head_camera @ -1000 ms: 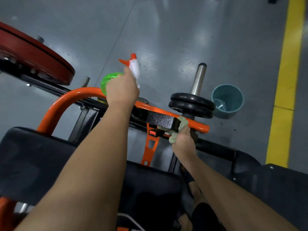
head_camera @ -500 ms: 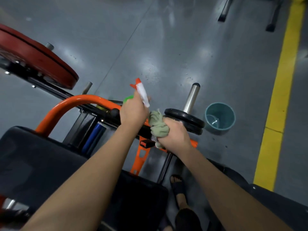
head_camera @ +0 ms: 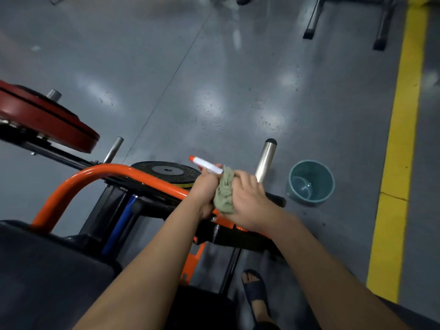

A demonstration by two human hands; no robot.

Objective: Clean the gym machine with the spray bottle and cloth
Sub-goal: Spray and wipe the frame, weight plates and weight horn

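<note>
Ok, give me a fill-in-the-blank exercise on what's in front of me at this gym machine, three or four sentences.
1. The left hand grips the spray bottle; the right hand holds the ____.
2. The bucket stands on the floor to the ____ of both hands.
3. The painted line beyond the bucket is ____.
4. The big weight plate at far left is ____.
Missing: cloth, right, yellow, red.

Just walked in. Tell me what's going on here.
A person is cleaning an orange-framed gym machine. The left hand grips a spray bottle, and the right hand holds a bunched green cloth right beside it, above the frame. A teal bucket stands on the floor to the right.
</note>
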